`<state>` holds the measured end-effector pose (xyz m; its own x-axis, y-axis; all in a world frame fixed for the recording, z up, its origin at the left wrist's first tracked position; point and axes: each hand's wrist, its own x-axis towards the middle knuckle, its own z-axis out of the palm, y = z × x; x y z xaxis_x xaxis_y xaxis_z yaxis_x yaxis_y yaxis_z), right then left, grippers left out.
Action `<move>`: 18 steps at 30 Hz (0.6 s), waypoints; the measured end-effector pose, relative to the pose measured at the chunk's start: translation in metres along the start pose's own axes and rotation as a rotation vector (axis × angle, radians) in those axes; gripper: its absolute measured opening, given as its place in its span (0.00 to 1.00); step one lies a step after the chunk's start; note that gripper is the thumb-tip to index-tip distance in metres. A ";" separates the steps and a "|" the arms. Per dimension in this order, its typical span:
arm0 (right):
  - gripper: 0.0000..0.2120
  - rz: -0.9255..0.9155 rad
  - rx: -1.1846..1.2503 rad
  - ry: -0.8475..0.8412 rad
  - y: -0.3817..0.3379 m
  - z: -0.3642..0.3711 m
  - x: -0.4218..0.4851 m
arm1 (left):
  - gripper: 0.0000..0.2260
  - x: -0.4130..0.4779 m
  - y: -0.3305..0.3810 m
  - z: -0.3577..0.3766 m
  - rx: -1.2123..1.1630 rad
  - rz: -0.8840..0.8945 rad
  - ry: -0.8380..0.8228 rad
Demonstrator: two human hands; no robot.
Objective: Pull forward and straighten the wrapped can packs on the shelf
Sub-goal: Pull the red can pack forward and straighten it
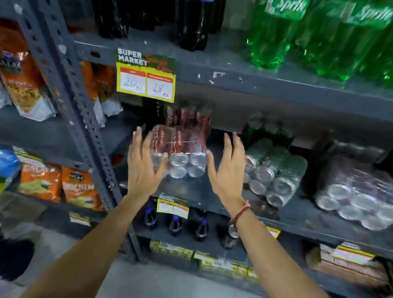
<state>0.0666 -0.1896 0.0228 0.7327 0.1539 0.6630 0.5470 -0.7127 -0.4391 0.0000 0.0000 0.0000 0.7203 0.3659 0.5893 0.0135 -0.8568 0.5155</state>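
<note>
A plastic-wrapped pack of red cans (185, 152) lies on its side on the grey middle shelf (210, 197), can ends facing me. My left hand (142, 165) is spread against the pack's left front corner, fingers apart. My right hand (229, 170) hovers flat and spread just right of the pack, its thumb close to the pack's right edge. A second red pack (188, 117) sits behind the first. To the right lie a wrapped pack of green cans (275, 174), angled, and a wrapped pack of dark cans (361, 197) near the shelf's front edge.
A yellow price tag (146, 75) hangs from the shelf above. Dark cola bottles (194, 14) and green Sprite bottles (317, 33) stand on the upper shelf. Snack bags (40, 181) fill the left rack beyond a perforated upright post (76, 106). Bottles (175, 222) stand on the shelf below.
</note>
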 end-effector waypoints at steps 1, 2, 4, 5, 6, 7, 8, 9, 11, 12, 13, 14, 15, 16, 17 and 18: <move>0.30 0.048 0.024 -0.100 0.005 0.014 0.008 | 0.31 0.009 -0.006 0.006 -0.106 -0.148 -0.056; 0.33 0.133 0.080 -0.236 0.004 0.020 0.018 | 0.32 0.019 -0.010 0.008 -0.198 -0.289 -0.118; 0.40 0.379 0.263 -0.516 0.005 0.037 0.042 | 0.31 0.044 -0.021 0.018 -0.402 -0.605 -0.251; 0.43 0.509 0.375 -0.619 0.006 0.046 0.052 | 0.31 0.054 -0.025 0.022 -0.458 -0.748 -0.348; 0.45 0.639 0.475 -0.717 0.007 0.053 0.057 | 0.30 0.059 -0.024 0.021 -0.506 -0.865 -0.460; 0.47 0.727 0.529 -0.815 0.011 0.059 0.062 | 0.29 0.063 -0.026 0.020 -0.537 -0.913 -0.547; 0.47 0.764 0.539 -0.909 0.013 0.063 0.064 | 0.28 0.065 -0.029 0.019 -0.566 -0.929 -0.590; 0.46 0.776 0.530 -0.975 0.017 0.067 0.063 | 0.27 0.064 -0.035 0.020 -0.580 -0.911 -0.612; 0.42 0.805 0.550 -1.008 0.026 0.073 0.061 | 0.24 0.062 -0.044 0.025 -0.649 -0.864 -0.602; 0.39 0.810 0.580 -1.003 0.030 0.075 0.058 | 0.23 0.060 -0.046 0.028 -0.676 -0.835 -0.584; 0.35 0.805 0.608 -0.989 0.033 0.075 0.054 | 0.23 0.059 -0.047 0.029 -0.693 -0.811 -0.571; 0.31 0.789 0.627 -0.968 0.036 0.075 0.050 | 0.27 0.057 -0.049 0.030 -0.708 -0.793 -0.560; 0.30 0.763 0.644 -0.934 0.038 0.074 0.044 | 0.31 0.055 -0.050 0.030 -0.711 -0.765 -0.557; 0.31 0.723 0.669 -0.886 0.040 0.075 0.037 | 0.34 0.053 -0.053 0.029 -0.698 -0.719 -0.554; 0.35 0.688 0.710 -0.823 0.042 0.077 0.028 | 0.36 0.052 -0.056 0.028 -0.672 -0.665 -0.553; 0.39 0.666 0.755 -0.756 0.043 0.079 0.019 | 0.36 0.050 -0.060 0.028 -0.658 -0.603 -0.559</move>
<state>0.1360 -0.1638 -0.0314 0.8665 0.4468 -0.2225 -0.1051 -0.2724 -0.9564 0.0551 0.0599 -0.0192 0.9393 0.3025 -0.1618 0.2176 -0.1607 0.9627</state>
